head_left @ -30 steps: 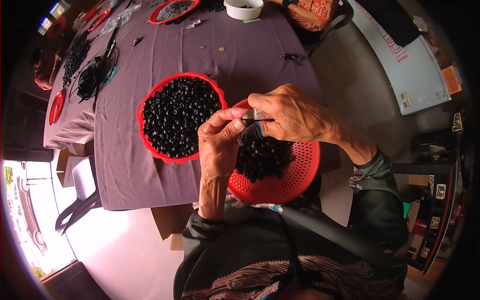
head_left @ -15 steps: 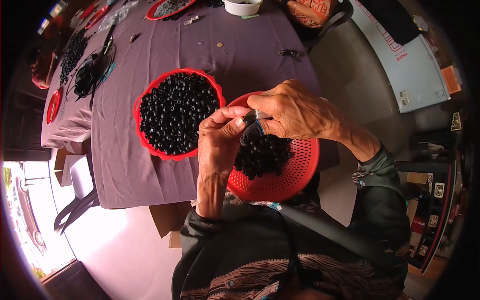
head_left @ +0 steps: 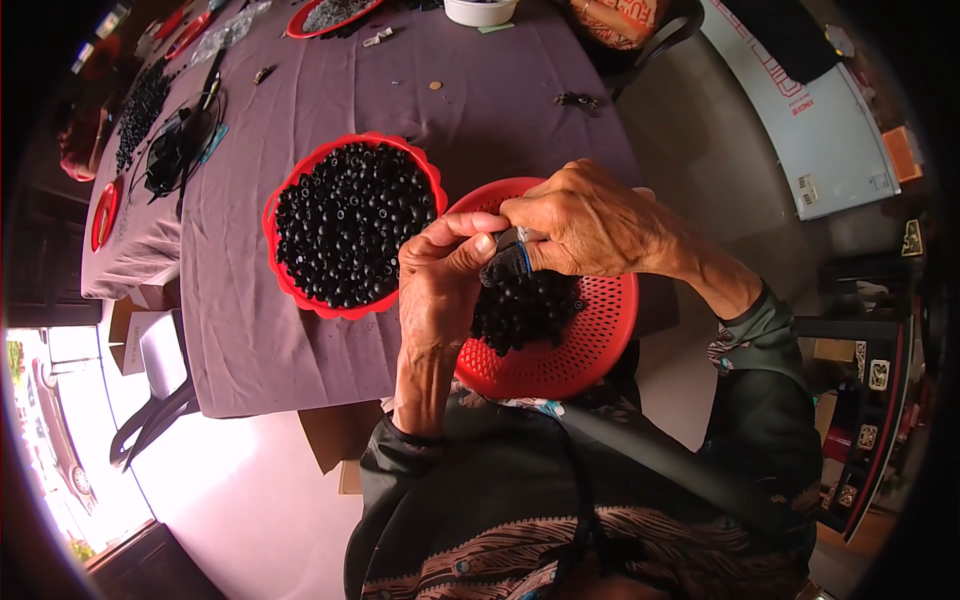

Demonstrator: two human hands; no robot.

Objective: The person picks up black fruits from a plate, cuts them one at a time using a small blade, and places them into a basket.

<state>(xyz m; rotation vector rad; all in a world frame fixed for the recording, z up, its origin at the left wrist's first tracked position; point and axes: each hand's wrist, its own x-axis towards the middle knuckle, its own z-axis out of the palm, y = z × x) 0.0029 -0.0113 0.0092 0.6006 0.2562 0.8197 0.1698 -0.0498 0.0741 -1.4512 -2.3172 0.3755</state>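
Over a red perforated basket [head_left: 600, 330], my two hands meet with their fingertips pinched together. My left hand [head_left: 438, 275] is closed, thumb against fingers. My right hand [head_left: 600, 222] comes in from the right, also closed, and one of its digits wears a dark knitted finger cover [head_left: 507, 265] with a blue edge. Between the fingertips a small dark piece [head_left: 508, 240] partly shows; its exact kind is hidden. Below lie many small black pieces [head_left: 525, 315] in the basket. Left of my hands stands a scalloped red bowl [head_left: 272, 240] full of black, round, hollow caps [head_left: 350, 225].
A purplish cloth covers the table [head_left: 290, 360]. Toward the back are a white tub [head_left: 480, 12], a red plate [head_left: 300, 22] of grey bits and a small round coin-like disc [head_left: 435, 86]. Black cables [head_left: 180, 150] lie at left. Another person's arm [head_left: 610, 18] shows at the far right.
My hands stay nearly in place, with a slight shift of the fingers and of the finger cover. The whole view has shifted slightly.
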